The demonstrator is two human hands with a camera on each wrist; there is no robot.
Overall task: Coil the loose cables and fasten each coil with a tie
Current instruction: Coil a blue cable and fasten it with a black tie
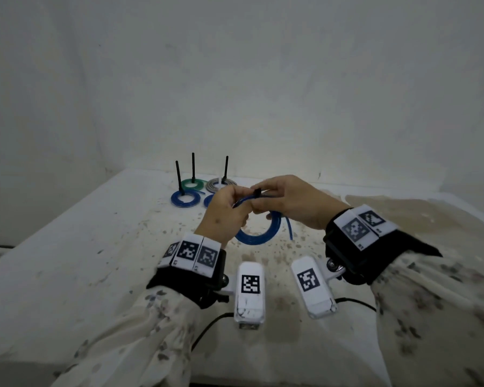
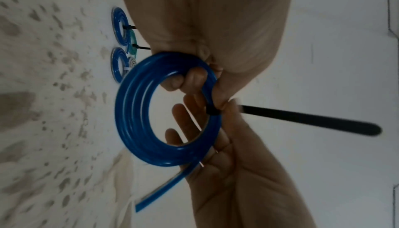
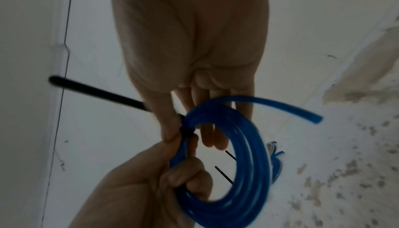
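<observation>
A blue cable coil (image 1: pixel 263 238) (image 2: pixel 134 120) (image 3: pixel 254 163) hangs above the stained table (image 1: pixel 95 247), held between both hands. My left hand (image 1: pixel 224 210) (image 2: pixel 194 78) (image 3: pixel 183 177) grips the coil's upper turns with curled fingers. A black tie (image 1: pixel 257 192) (image 2: pixel 313 119) (image 3: pixel 97 91) is looped round the coil, its long tail sticking out sideways. My right hand (image 1: pixel 291 202) (image 2: pixel 218 110) (image 3: pixel 172 129) pinches the tie at its head, the other fingers lying behind the coil. One loose cable end (image 1: pixel 289 230) (image 3: pixel 302 112) sticks out of the coil.
Several tied coils lie at the back of the table: a blue one (image 1: pixel 185 199), a green one (image 1: pixel 193 184), a grey one (image 1: pixel 221 185), and another blue one partly behind my left hand. Their ties stand upright. A brownish cloth (image 1: pixel 403 213) covers the right side.
</observation>
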